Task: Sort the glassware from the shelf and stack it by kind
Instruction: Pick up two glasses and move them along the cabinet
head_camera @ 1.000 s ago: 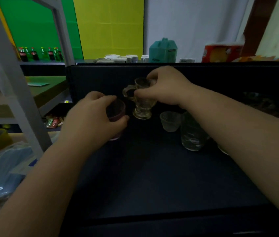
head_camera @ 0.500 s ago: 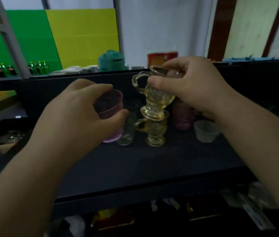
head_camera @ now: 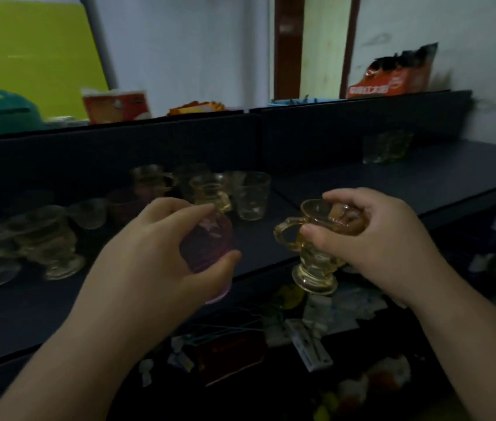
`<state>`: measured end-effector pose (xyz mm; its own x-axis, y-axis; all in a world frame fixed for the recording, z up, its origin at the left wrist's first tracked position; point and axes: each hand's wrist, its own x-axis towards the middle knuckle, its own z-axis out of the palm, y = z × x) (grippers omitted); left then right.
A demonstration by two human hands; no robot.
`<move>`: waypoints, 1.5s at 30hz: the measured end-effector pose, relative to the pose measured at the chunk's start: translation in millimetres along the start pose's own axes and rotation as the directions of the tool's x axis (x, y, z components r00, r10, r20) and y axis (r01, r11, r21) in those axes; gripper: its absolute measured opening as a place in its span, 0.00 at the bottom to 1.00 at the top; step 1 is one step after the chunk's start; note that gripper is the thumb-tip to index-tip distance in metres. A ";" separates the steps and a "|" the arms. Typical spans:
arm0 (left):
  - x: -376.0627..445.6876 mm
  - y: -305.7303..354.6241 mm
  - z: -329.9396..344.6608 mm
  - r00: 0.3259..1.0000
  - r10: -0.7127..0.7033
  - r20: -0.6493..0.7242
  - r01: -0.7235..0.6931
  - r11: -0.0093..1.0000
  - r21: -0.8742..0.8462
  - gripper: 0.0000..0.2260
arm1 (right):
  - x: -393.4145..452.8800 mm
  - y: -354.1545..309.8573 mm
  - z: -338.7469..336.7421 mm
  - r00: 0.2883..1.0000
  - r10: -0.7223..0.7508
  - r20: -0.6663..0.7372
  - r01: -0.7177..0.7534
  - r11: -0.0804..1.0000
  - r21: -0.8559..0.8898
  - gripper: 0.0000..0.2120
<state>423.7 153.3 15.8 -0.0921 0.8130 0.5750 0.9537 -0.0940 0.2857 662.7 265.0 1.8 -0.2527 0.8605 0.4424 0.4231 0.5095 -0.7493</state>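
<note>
We are holding one glass per hand, both lifted clear of shelf (head_camera: 392, 180), likely so each kind goes to own stack. Left hand (head_camera: 152, 253) is wrapping fingers and thumb around pink cup (head_camera: 207, 244), grip clamped on its wall. Right hand (head_camera: 371, 238) is pinching amber mug (head_camera: 313, 253) at rim, handle pointing left, foot hanging free over shelf edge. Other glasses (head_camera: 249, 196) are standing grouped at shelf back; footed ones (head_camera: 55, 253) are clustering far left, blurred.
</note>
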 end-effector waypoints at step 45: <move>251.1 142.0 259.5 0.924 -0.378 -0.066 0.382 0.892 0.243 0.34 | 384.7 217.3 8.4 0.840 -0.309 0.446 0.369 0.928 -0.053 0.43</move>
<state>610.3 493.2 1.8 -0.4643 0.7482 0.4739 0.8847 0.3665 0.2882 650.2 706.7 5.1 -0.7309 0.5647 0.3834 0.3455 0.7905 -0.5057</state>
